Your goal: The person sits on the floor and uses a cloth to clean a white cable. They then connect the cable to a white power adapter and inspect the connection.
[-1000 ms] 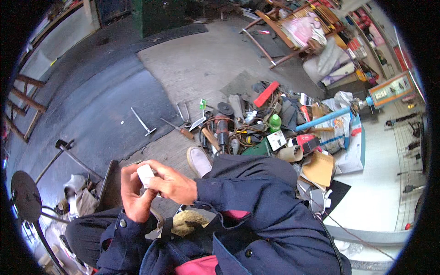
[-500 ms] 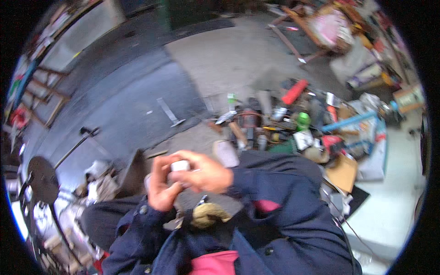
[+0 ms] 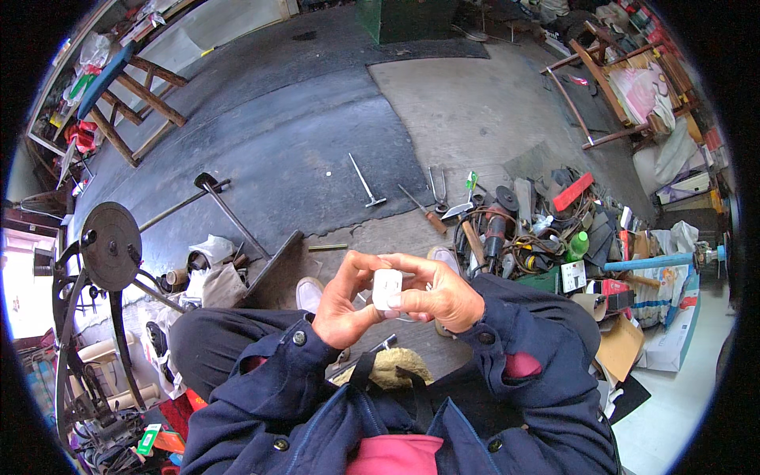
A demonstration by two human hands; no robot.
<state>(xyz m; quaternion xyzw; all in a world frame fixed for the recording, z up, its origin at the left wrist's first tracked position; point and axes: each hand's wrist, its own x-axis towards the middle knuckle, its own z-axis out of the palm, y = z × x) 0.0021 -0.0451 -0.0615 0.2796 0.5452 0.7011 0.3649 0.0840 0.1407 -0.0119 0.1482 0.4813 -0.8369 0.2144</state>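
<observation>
Both hands meet in front of my lap around a small white box with rounded corners (image 3: 387,290). Its flat face is turned up toward me. My left hand (image 3: 346,305) is closed on its left side, with thumb and fingers at the edge. My right hand (image 3: 445,296) grips the opposite side, its thumb lying across the lower right corner. The fingers hide the underside, so I cannot tell what the box contains. Below the hands, a yellowish fuzzy pad (image 3: 388,366) shows between my thighs.
To the right lies a crowded pile of tools, with an angle grinder (image 3: 495,226), a green bottle (image 3: 578,245) and a blue-handled tool (image 3: 649,262). A hammer (image 3: 369,190) lies on the floor ahead. At left stand a black machine with a round plate (image 3: 112,246) and a wooden stool (image 3: 131,87).
My view has shifted left, so the scene sits farther right and looks sharper. Both hands still hold the white box, which now shows more of its flat face.
</observation>
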